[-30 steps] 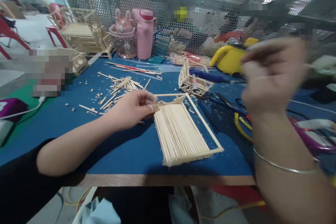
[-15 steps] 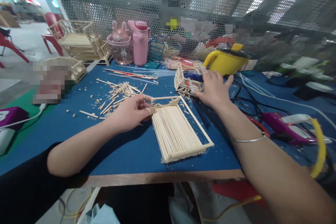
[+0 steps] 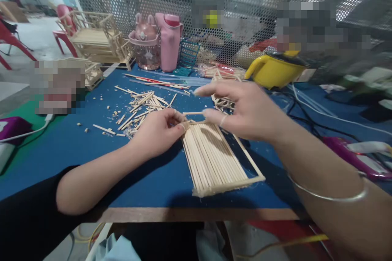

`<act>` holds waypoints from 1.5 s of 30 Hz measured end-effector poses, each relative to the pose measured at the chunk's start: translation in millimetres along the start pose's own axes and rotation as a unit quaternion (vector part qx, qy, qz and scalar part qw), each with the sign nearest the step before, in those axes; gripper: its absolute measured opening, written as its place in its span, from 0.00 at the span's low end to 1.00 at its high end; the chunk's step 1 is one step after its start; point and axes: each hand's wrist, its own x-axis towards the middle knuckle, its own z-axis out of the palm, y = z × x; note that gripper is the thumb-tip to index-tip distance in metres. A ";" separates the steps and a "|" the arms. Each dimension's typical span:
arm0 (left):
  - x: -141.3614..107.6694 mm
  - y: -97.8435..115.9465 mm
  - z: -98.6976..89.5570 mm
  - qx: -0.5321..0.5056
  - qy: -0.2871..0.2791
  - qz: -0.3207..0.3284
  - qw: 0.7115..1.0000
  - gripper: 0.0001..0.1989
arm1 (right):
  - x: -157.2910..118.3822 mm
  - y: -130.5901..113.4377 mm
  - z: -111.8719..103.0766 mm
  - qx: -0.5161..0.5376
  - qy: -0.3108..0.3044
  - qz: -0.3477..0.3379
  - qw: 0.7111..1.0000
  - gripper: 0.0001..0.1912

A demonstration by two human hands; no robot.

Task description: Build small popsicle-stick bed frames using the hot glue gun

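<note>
A flat panel of pale wooden sticks [image 3: 212, 155] lies on the blue table with a thin stick frame along its right side and near end. My left hand [image 3: 163, 132] pinches the panel's far left corner between thumb and fingers. Over the far end of the panel, my right hand [image 3: 245, 108] has its thumb and forefinger wide apart, with nothing visible between them. Whether its thumb touches the panel, I cannot tell. Behind this hand, a small stick-built piece [image 3: 225, 102] is partly hidden.
Loose short sticks [image 3: 143, 108] lie scattered left of the panel. Farther back stand a pink bottle [image 3: 170, 47], a clear pink cup [image 3: 148, 55] and a yellow pot [image 3: 275, 71]. A stick-built model [image 3: 94, 38] is at the back left. Black cables [image 3: 306, 118] run along the right.
My right hand has left the small stick-built piece and the blue tool beside it, and come back over the panel's far end. My left hand keeps its hold on the corner.
</note>
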 end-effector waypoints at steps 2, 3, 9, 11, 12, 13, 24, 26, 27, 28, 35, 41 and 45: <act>-0.2 0.8 0.9 0.006 0.007 0.000 1.000 0.07 | 7.0 0.8 9.7 0.031 -0.076 0.041 0.996 0.16; -0.5 1.2 1.3 0.008 0.009 -0.001 1.000 0.07 | 8.7 3.1 13.9 0.039 -0.094 0.066 0.993 0.15; -2.8 4.2 2.3 0.026 0.021 0.001 0.999 0.07 | 7.6 12.8 23.7 0.077 -0.149 0.124 0.978 0.09; -2.7 4.5 2.8 0.035 0.024 0.004 0.999 0.08 | 8.0 11.7 23.5 0.074 -0.149 0.134 0.977 0.08; -2.6 4.4 2.9 0.040 0.026 0.008 0.999 0.08 | 8.6 10.8 23.3 0.069 -0.150 0.141 0.976 0.07; -2.4 4.1 3.1 0.045 0.027 0.014 0.999 0.08 | 9.2 9.8 23.1 0.064 -0.152 0.147 0.975 0.07; -3.2 1.4 4.2 0.055 0.026 0.024 0.998 0.10 | 11.5 9.6 25.0 0.077 -0.181 0.155 0.968 0.07; -3.1 1.5 3.9 0.055 0.026 0.026 0.998 0.10 | 11.6 9.7 25.3 0.075 -0.181 0.150 0.969 0.07; -3.0 1.5 3.6 0.056 0.026 0.027 0.998 0.10 | 11.6 9.8 25.4 0.073 -0.181 0.149 0.969 0.07; -2.9 1.4 3.4 0.055 0.025 0.029 0.998 0.10 | 11.4 9.9 25.6 0.072 -0.180 0.148 0.970 0.07; -2.6 0.6 2.5 0.045 0.017 0.029 0.998 0.10 | 9.2 9.3 26.0 0.079 -0.170 0.145 0.972 0.07; -2.6 0.8 2.4 0.051 0.015 0.028 0.998 0.10 | 8.8 7.6 25.8 0.077 -0.173 0.157 0.969 0.06; -2.9 3.5 2.5 0.029 0.013 0.014 0.999 0.09 | 6.4 9.9 28.3 0.103 -0.153 0.140 0.973 0.07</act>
